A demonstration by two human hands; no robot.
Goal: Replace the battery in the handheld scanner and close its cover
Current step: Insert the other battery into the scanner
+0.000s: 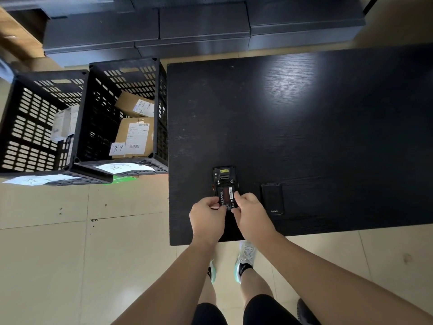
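Scanner [223, 178] lies face down near the front edge of the black table [304, 113], battery [226, 195] sitting in its open bay. Left hand [206, 215] and right hand [249, 211] both reach in palm-down, fingertips pinching the battery's near end. Cover [272, 198] lies just right, apart.

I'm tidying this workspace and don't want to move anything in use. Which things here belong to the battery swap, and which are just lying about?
In use:
scanner, face down on the table, back open
battery, under both hands: left hand, right hand
cover, lying apart, right of the scanner

Lying about:
two black crates on the floor
parcels inside them
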